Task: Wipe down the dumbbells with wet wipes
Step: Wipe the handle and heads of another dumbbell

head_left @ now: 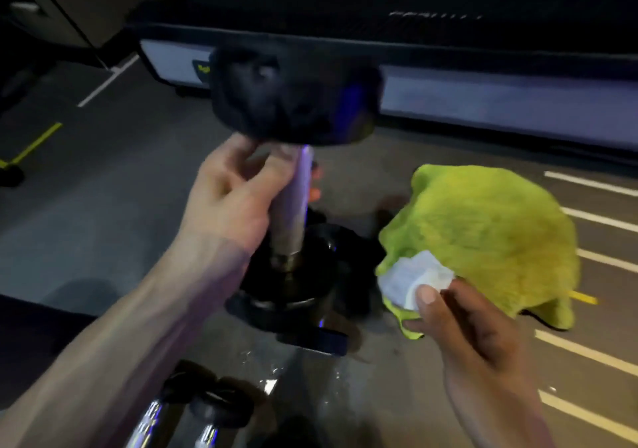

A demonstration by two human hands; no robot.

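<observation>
A black dumbbell (293, 99) with a metal handle stands upright in the middle of the view, its lower head close to the dark floor. My left hand (238, 192) grips the handle just under the upper head. To the right, my right hand (466, 330) pinches a crumpled white wet wipe (411, 278) together with a fluffy yellow-green cloth (483, 237) that drapes over and past the fingers. Wipe and cloth are apart from the dumbbell.
Two more dumbbells (193, 409) with shiny handles lie at the bottom centre. A long padded platform (483, 102) with a pale side runs across the back. White floor stripes (593, 220) mark the right side, and wet spots (272, 368) glint on the floor.
</observation>
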